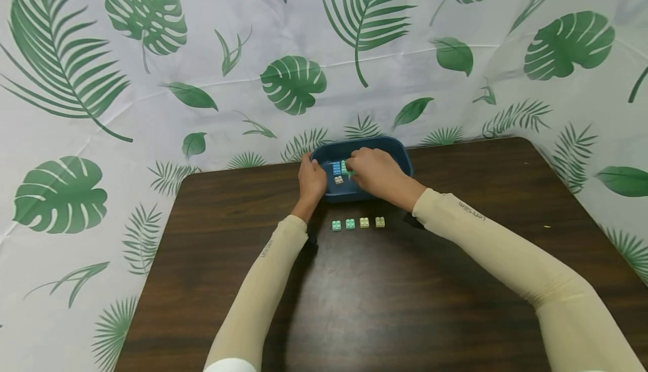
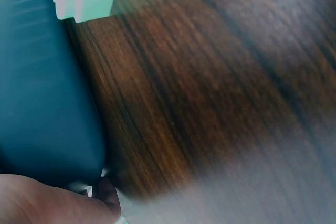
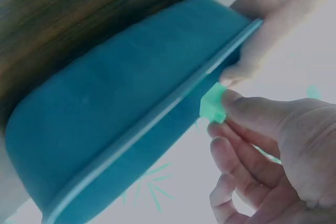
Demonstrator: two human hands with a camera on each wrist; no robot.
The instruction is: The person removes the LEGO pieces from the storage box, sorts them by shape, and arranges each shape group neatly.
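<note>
Right hand [image 1: 379, 174]: reaching over the blue tub [image 1: 349, 197]. Thumb and index finger are pinching one small green block [image 3: 212, 104] at their tips, with hardly more than the block's width between them; the other fingers [image 3: 223, 153] are curling loosely and holding nothing visible. The pinched block is sitting at the tub's opening, beside the inner wall in the right wrist view; cannot tell whether it is touching the wall.

Left hand [image 1: 311, 180]: gripping the tub's left end, thumb lying at the rim, fingers bending round the outside.

Tub contents: a blue block [image 1: 336, 167] is lying near the left end, a light green block [image 1: 344, 167] just to its right and partly hidden by the right hand, and a cream block [image 1: 338, 180] nearer the front.

Desk [image 1: 405, 304], dark wood grain: carrying the tub near its far edge. Before the tub, four small blocks are standing apart in a row, studs facing up: two mint blocks [image 1: 336, 225] on the left, then a pale yellow block [image 1: 364, 223], then an olive-yellow block [image 1: 380, 222].

Surroundings: cream sleeves [image 1: 273, 270] are covering both forearms; a leaf-print cloth [image 1: 228, 102] is hanging behind.
</note>
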